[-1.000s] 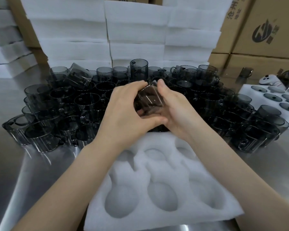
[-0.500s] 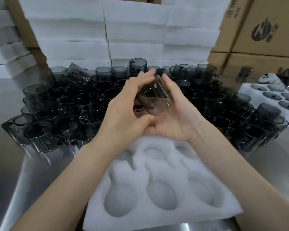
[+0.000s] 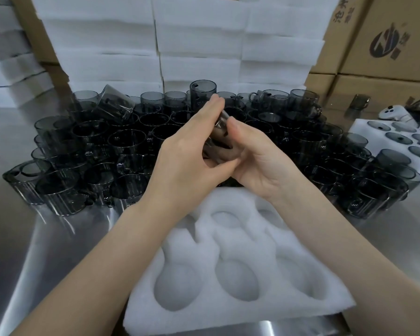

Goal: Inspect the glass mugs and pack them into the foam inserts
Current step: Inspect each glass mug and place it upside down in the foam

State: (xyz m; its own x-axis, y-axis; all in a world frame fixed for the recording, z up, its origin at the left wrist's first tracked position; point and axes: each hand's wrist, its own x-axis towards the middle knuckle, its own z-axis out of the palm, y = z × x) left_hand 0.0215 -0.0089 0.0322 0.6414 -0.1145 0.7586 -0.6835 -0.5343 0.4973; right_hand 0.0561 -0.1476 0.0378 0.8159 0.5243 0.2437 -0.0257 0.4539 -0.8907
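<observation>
In the head view, a smoky grey glass mug point(image 3: 220, 139) is held tilted in the air between both hands, above the far edge of a white foam insert point(image 3: 205, 241) and in front of a crowd of mugs point(image 3: 121, 146). The left hand point(image 3: 187, 161) is curled over the mug from the left, with the thumb beneath. The right hand point(image 3: 260, 166) is cupped against it from the right, with the thumb laid on its side. Both grips are thus clamped on the mug, much of which is hidden by fingers. The foam insert is laid on the steel tabletop point(image 3: 34, 251) nearest the camera, bare foam showing in its rounded pockets. The crowd of mugs is packed closely on the tabletop, one tilted mug point(image 3: 114, 103) resting on others at the left. Behind them, foam stacks point(image 3: 199, 42) are piled, with cardboard boxes point(image 3: 386, 44) to the right. At the right edge, a second insert point(image 3: 364, 124) is seen with dark mugs seated in its pockets.
</observation>
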